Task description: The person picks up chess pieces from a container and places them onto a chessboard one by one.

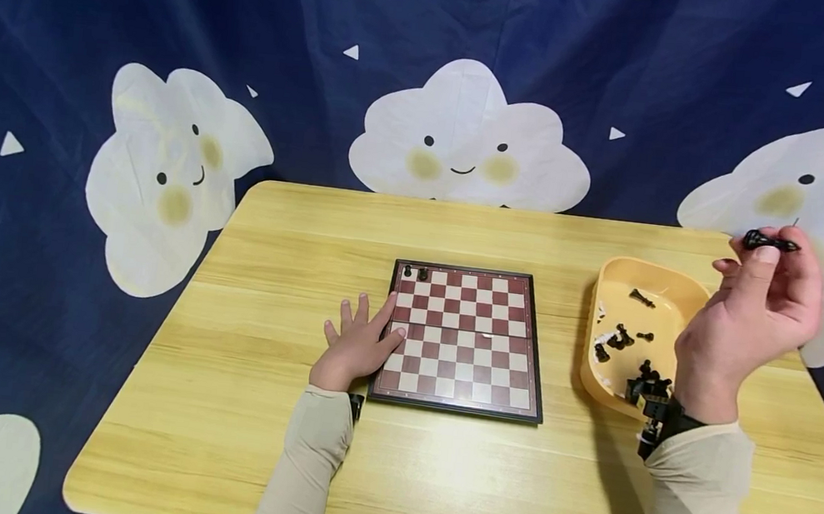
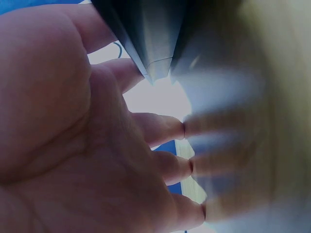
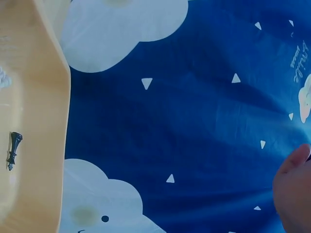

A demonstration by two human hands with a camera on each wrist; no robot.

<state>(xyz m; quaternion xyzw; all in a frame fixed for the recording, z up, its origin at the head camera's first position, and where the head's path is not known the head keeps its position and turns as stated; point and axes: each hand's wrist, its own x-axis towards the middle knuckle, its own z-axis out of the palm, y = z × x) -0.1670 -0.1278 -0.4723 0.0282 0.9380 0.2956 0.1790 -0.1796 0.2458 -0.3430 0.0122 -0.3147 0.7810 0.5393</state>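
Note:
In the head view my right hand is raised beyond the right side of a yellow tray. Thumb and fingers pinch a black chess piece, lying roughly sideways. My left hand rests with spread fingers at the left edge of a chessboard, thumb and index finger over its border. From the left wrist, the palm and fingers show beside the board's dark edge. Two small black pieces, one in the far left corner and another beside it, stand on the board.
Black and white chess pieces lie loose in the yellow tray, right of the board. One black piece shows in the right wrist view. Behind the wooden table hangs a blue cloth with clouds.

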